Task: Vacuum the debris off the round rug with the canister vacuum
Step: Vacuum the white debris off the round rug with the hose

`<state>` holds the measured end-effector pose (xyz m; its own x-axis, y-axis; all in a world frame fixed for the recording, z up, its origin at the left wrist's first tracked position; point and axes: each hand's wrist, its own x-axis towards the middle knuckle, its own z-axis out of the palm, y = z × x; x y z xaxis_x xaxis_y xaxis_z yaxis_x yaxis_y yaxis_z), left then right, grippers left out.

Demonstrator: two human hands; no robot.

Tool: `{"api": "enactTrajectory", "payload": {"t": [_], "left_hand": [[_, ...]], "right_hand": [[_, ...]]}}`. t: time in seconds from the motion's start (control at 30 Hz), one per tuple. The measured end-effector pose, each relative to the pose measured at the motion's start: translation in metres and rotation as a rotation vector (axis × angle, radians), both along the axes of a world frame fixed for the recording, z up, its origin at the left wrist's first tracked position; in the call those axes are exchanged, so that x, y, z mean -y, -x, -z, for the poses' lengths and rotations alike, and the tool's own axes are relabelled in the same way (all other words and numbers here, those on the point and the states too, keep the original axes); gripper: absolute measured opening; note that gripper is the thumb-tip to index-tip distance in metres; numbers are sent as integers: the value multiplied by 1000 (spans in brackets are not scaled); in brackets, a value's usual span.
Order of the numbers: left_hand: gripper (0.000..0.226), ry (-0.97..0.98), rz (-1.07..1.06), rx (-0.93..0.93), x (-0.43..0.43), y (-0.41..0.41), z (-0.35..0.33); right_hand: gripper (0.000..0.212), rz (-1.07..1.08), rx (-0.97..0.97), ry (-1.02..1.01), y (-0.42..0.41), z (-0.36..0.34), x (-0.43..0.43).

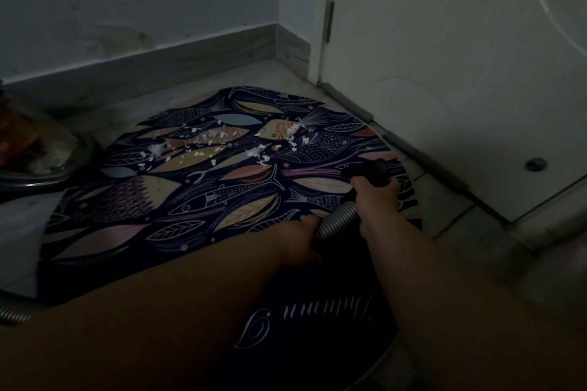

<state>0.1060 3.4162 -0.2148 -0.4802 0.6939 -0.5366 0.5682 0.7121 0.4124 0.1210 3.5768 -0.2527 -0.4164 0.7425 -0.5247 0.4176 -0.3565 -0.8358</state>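
A round dark rug (197, 200) with a fish and leaf pattern lies on the floor. White scraps of debris (222, 143) are scattered across its far half. My right hand (376, 195) grips the black handle end (370, 172) of the vacuum hose over the rug's right side. My left hand (301, 238) holds the ribbed silver hose (338, 222) just behind it. The canister vacuum (41, 152) sits at the left edge of the rug. The nozzle's opening is hidden by my hand.
A white door (444, 73) stands close on the right, with a grey strip along its foot. Wall and skirting board (158, 60) run behind the rug. Another stretch of ribbed hose (14, 311) shows at the lower left. Pale tiles surround the rug.
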Motion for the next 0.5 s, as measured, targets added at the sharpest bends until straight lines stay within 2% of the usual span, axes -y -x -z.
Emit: {"api": "enactTrajectory", "payload": {"t": [0.23, 0.5], "left_hand": [[80, 27, -34, 20, -2, -4, 5], [69, -17, -26, -7, -11, -7, 0]], "right_hand": [[83, -80, 2, 76, -7, -5, -4], [97, -223, -36, 172, -23, -9, -12]]}}
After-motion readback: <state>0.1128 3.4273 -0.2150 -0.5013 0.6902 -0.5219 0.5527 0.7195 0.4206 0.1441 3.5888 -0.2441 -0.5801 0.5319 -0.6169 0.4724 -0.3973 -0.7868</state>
